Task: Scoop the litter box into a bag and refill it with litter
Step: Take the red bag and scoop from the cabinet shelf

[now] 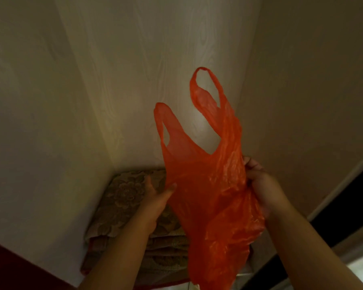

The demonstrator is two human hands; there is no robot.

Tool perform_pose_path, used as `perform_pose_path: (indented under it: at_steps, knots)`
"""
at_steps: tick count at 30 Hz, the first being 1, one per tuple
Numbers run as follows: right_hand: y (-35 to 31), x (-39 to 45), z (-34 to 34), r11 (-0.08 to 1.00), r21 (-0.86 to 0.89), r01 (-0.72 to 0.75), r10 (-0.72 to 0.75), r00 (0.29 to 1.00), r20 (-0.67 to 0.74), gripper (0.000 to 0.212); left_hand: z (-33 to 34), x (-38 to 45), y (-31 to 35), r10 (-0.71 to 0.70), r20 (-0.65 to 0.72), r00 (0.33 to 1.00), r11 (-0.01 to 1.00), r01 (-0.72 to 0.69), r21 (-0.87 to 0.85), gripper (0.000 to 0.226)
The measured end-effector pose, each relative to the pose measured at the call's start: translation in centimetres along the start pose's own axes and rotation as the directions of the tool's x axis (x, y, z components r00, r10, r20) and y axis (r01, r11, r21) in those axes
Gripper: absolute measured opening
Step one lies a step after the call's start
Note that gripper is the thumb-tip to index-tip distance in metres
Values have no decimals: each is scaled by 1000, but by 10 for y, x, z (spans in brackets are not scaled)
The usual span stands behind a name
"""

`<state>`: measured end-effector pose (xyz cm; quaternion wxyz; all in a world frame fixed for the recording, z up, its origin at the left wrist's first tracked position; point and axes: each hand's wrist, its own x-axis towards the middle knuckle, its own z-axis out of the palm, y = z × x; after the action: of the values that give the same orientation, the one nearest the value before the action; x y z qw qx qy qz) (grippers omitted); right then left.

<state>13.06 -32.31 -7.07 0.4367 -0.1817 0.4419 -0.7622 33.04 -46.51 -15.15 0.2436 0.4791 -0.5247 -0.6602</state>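
Observation:
A thin orange plastic bag [210, 185] with two loop handles hangs in front of me, handles pointing up toward the wall. My left hand [155, 197] pinches the bag's left edge between thumb and fingers. My right hand [264, 185] grips the crumpled right side of the bag. No litter box, scoop or litter is in view.
A stack of folded floral-patterned fabric [126, 197] lies in the corner below the bag. A pale wood-grain panel [155, 70] and plain walls close the corner. A dark opening [348, 206] lies at the right edge.

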Motion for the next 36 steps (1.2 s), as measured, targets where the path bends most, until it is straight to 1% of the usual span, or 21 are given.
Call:
perform_pose_path:
  at_steps: [1, 2, 4, 5, 7, 8, 11, 13, 15, 17, 19, 20, 22, 25, 26, 27, 29, 31, 33, 35, 36]
  knots:
    - [1, 0, -1, 1000, -14, -15, 15, 1000, -24, 38, -1, 1, -3, -39, 36, 999, 998, 41, -41, 118]
    - [1, -1, -1, 998, -61, -26, 23, 998, -50, 39, 0, -1, -4, -32, 58, 998, 998, 36, -58, 99]
    - [3, 0, -3, 963, -268, -27, -6, 992, -124, 39, 4, -3, 1, 68, 32, 997, 997, -67, -23, 34]
    - [4, 1, -4, 922, -387, -24, -40, 987, -156, 36, 7, -6, 4, 115, 6, 993, 993, -115, -21, 20]
    - [6, 1, -6, 843, -538, 1, -84, 988, -129, 22, 12, -13, 11, 199, -37, 979, 978, -201, -62, 29]
    - [6, -2, -4, 820, -572, 22, -78, 994, -75, 23, 14, -18, 15, 247, -45, 968, 966, -249, -72, 33]
    - [9, -7, 7, 772, -632, 74, -42, 997, 66, 41, 22, -29, 22, 413, -10, 911, 910, -412, 46, 31]
    - [11, -11, 21, 766, -623, 161, -26, 975, 220, 39, 30, -35, 24, 541, 72, 838, 814, -543, 206, 28]
    - [15, -12, 34, 771, -604, 202, -13, 953, 302, 37, 40, -38, 22, 630, 204, 749, 666, -657, 352, 36]
    - [24, -9, 39, 768, -613, 188, -28, 965, 261, 29, 50, -44, 22, 621, 378, 687, 567, -726, 388, 47]
    - [29, -3, 38, 721, -668, 184, -87, 981, 176, 17, 53, -48, 21, 581, 484, 654, 536, -755, 378, 53]
    - [31, 0, 36, 709, -685, 165, -103, 986, 132, 15, 52, -49, 20, 578, 492, 651, 523, -758, 390, 53]
    - [30, 4, 29, 728, -674, 124, -107, 992, 67, 26, 43, -51, 23, 623, 437, 649, 471, -757, 452, 54]
    - [26, 0, 25, 824, -558, 95, -15, 989, 146, 42, 30, -52, 31, 746, 391, 539, 194, -737, 647, 79]
    - [25, -3, 26, 862, -502, 71, 39, 978, 206, 47, 28, -51, 33, 733, 401, 549, 157, -711, 686, 93]
    - [26, -5, 26, 884, -465, 38, 98, 959, 266, 48, 26, -50, 35, 690, 419, 590, 172, -696, 697, 105]
    - [30, -7, 27, 885, -464, -29, 216, 909, 356, 44, 27, -48, 35, 581, 466, 668, 290, -704, 648, 112]
    - [33, -5, 25, 850, -525, -45, 266, 897, 353, 32, 29, -45, 31, 565, 486, 666, 385, -735, 558, 101]
    - [35, 0, 20, 815, -580, -23, 261, 907, 332, 20, 31, -40, 26, 621, 437, 650, 419, -747, 516, 85]
    - [35, 2, 17, 777, -629, 18, 223, 926, 303, 15, 29, -35, 21, 636, 351, 687, 456, -702, 547, 71]
    - [35, 4, 15, 738, -671, 67, 166, 946, 278, 19, 27, -33, 19, 633, 306, 712, 469, -666, 580, 63]
